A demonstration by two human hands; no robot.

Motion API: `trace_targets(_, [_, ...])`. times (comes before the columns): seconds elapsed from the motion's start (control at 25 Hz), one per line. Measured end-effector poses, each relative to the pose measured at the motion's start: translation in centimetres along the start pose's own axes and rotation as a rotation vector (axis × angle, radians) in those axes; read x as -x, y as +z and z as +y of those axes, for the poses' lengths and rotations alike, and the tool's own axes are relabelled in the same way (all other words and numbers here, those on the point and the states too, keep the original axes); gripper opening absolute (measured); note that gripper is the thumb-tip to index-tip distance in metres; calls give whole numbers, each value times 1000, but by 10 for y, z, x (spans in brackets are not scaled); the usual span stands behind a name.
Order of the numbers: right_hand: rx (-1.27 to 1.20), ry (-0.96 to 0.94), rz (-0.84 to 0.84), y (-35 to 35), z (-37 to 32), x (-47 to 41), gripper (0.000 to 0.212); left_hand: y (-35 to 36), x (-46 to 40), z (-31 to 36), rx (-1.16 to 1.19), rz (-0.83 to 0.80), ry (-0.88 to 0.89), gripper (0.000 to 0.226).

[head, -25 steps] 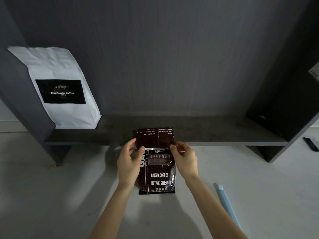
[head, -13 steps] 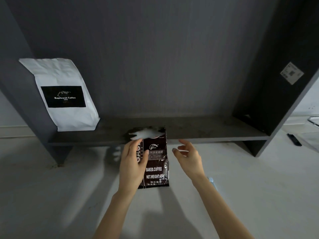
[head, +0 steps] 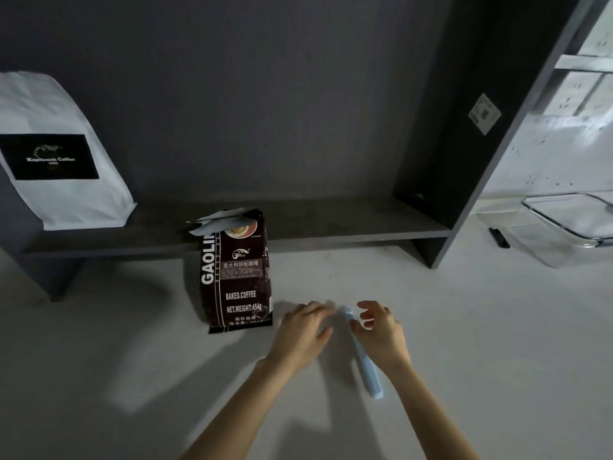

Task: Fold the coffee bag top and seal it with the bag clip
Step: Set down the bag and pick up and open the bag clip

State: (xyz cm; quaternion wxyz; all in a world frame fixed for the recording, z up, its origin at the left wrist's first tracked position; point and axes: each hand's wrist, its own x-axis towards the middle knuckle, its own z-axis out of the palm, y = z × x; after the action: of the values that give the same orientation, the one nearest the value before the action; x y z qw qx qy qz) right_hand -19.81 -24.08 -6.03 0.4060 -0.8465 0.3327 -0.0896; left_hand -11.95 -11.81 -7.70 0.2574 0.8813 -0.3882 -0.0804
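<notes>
A dark brown coffee bag [head: 237, 277] lies on the white counter, its top leaning on the shelf edge. The silver inner flap at its top sticks out, loosely bent over to the left. A long pale blue bag clip [head: 364, 355] lies on the counter to the right of the bag. My left hand [head: 303, 330] hovers just left of the clip's far end, fingers apart, holding nothing. My right hand [head: 379, 328] sits on the clip's right side, thumb and fingers curled close around its far end; a firm grip does not show.
A low dark shelf [head: 331, 227] runs along the back with a dark side panel [head: 464, 161] on the right. A white coffee bag [head: 59, 154] stands on the shelf at far left. A clear plastic container [head: 570, 224] and a small black object [head: 497, 237] sit at far right.
Both hands let go of the brown coffee bag and moved right and nearer, to the blue clip. The bag's folded top has sprung partly up. The view has shifted right.
</notes>
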Motion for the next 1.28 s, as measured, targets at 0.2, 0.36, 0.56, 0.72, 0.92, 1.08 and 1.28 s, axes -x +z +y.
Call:
trace_targets(0.2, [140, 71, -155, 5, 32, 10, 43, 38, -4, 16, 30, -120, 7, 44])
trace_targets(0.36, [157, 71, -160, 8, 38, 10, 33, 45, -4, 20, -12, -130, 6, 47])
trace_targets(0.56, [73, 18, -97, 7, 34, 11, 36, 43, -6, 15, 80, -87, -15, 45])
trace_targets(0.72, [-7, -78, -86, 6, 14, 12, 37, 21, -2, 10, 276, 100, -54, 34])
trace_targets(0.92, [-104, -226, -128, 15, -28, 21, 33, -23, 17, -4, 461, 293, -97, 28])
trace_targets(1.08, [-76, -373, -154, 27, -47, 31, 36, -53, 34, -19, 645, 432, -202, 26])
trace_targets(1.28, [-95, -507, -167, 50, -69, 44, 32, -77, 54, -39, 1000, 528, -361, 24])
